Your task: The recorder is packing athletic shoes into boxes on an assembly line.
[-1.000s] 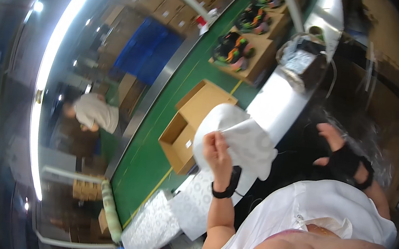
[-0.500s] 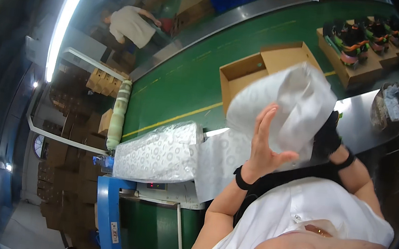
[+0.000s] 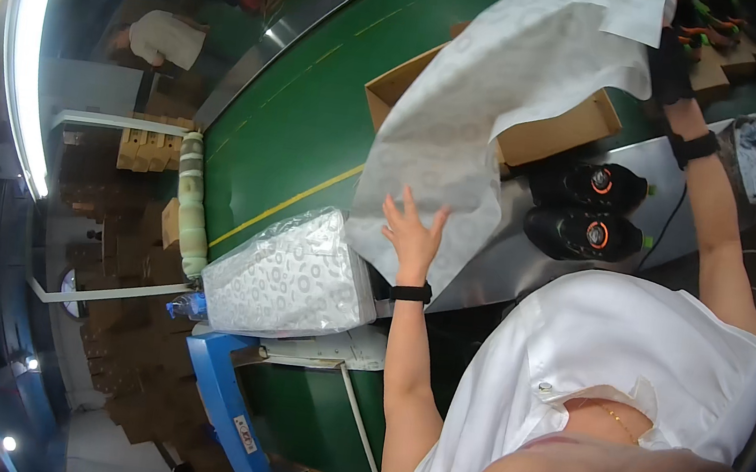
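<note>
A large white patterned sheet of wrapping paper point(image 3: 454, 113) hangs spread out over an open brown cardboard box point(image 3: 556, 131), hiding much of it. My right hand point(image 3: 671, 64), in what looks like a black glove, is raised at the far right and grips the sheet's upper corner; its fingers are mostly hidden. Fingers spread, my left hand point(image 3: 414, 233) is open against the sheet's lower left part. Between my arms, a pair of black shoes point(image 3: 583, 235) with orange round details lies side by side on the metal ledge point(image 3: 476, 281).
A plastic-covered stack of patterned paper point(image 3: 288, 277) lies left of my left hand. The green conveyor belt point(image 3: 264, 161) runs behind, with a blue frame point(image 3: 220, 405) at lower left. More shoes point(image 3: 705, 36) stand at the far right. Another person point(image 3: 166, 38) is beyond the belt.
The crumpled paper has been spread out and lifted away to the far right by my right hand. My left hand moved left and lower. The black shoes have come into sight.
</note>
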Tool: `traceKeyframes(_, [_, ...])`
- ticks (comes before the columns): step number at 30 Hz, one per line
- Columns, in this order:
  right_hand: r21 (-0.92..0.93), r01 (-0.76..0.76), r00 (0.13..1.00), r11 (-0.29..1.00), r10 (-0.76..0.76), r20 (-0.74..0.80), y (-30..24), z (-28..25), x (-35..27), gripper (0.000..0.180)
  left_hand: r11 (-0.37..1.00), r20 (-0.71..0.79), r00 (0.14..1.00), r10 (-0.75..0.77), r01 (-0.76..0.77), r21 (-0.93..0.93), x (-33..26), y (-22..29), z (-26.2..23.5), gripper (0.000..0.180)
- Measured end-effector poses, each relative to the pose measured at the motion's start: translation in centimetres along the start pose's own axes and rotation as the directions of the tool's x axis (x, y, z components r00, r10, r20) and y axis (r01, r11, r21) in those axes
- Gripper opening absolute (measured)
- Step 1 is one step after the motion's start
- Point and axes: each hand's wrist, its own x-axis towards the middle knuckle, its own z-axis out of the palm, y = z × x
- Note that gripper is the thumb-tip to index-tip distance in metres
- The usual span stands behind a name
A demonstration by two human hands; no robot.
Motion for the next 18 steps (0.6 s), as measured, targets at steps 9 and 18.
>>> traceKeyframes(9, [-0.130, -0.088, 0.995, 0.988, 0.094, 0.043, 9.9, -1.7, 6.5, 0.039, 0.805, 0.024, 0.819, -0.573, 0.568, -0.172, 6.2, -8.9, 1.6, 0.088])
traceKeyframes(18, [-0.111, -0.100, 0.994, 0.989, 0.104, 0.023, 13.5, -4.7, 5.1, 0.040, 0.452, 0.464, 0.617, -0.636, 0.785, -0.424, 9.8, -7.2, 1.7, 0.084])
